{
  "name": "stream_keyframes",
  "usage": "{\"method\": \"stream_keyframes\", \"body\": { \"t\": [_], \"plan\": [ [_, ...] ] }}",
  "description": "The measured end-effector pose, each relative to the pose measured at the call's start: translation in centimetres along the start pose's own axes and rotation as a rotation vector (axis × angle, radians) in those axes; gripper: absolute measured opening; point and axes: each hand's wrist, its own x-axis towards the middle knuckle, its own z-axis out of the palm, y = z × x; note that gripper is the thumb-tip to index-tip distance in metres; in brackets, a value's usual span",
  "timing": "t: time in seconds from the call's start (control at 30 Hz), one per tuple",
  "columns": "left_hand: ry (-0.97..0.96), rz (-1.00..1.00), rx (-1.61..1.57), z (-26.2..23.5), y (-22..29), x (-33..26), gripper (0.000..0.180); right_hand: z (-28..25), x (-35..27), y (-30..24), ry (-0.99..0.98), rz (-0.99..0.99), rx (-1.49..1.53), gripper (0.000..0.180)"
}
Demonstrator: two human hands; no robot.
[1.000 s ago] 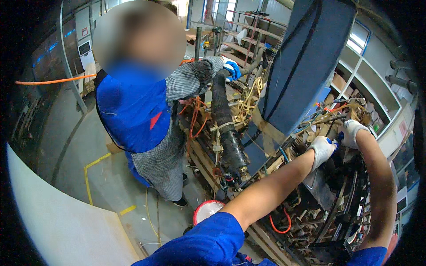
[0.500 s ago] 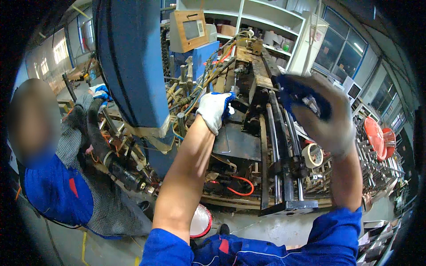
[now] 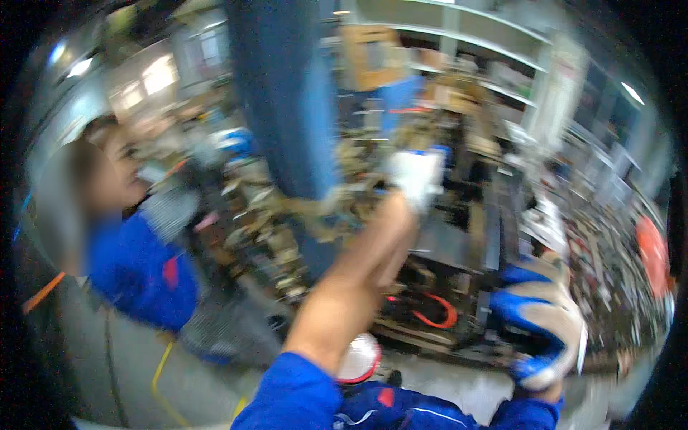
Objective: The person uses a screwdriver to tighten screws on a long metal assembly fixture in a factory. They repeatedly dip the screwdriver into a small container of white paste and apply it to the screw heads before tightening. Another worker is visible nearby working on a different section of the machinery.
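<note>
The whole view is smeared by motion. My left hand (image 3: 417, 175), in a white glove with blue coating, reaches onto the middle of a dark, greasy machine (image 3: 448, 240). Its fingers look curled at a machine part; what they hold is too blurred to make out. At the machine's right side my right hand (image 3: 548, 322) is low, palm side turned left. Its blue-coated fingers are bent but apart from each other and from the thumb, and nothing shows between them. An orange-red curved hose (image 3: 438, 313) lies below the dark plate.
A tall blue machine column (image 3: 287, 100) stands left of my left arm. Beyond it, a co-worker in a blue top (image 3: 136, 265) is at the far left. A white bucket with a red rim (image 3: 360, 358) sits on the floor. Shelves (image 3: 494, 32) are behind; a red round thing (image 3: 651, 254) is far right.
My right hand has come down from its raised place over the machine's right side. My left hand stays at the machine's middle. The whole view has shifted, with things now farther right.
</note>
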Motion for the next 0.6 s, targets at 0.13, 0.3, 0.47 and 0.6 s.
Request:
{"method": "stream_keyframes", "body": {
  "t": [0.13, 0.3, 0.47, 0.6],
  "plan": [
    [0.132, 0.228, 0.553, 2.8, -3.5, 2.8, 0.023, 1.5, 1.8, -2.6, 0.111, -0.070, -0.002, 0.041],
    [0.251, 0.234, 0.566, 2.8, -1.3, -0.3, 0.026, 1.3, 0.4, -2.0, 0.056, -0.061, -0.062, 0.049],
    [0.256, 0.451, 1.083, 1.3, 0.7, -2.2, 0.018, 1.3, 0.0, -1.7, 0.047, -0.057, -0.080, 0.048],
    [0.185, 0.527, 1.267, 1.6, 0.3, -2.0, 0.015, 1.6, -0.2, -2.3, 0.093, -0.028, -0.069, 0.044]
  ]
}}
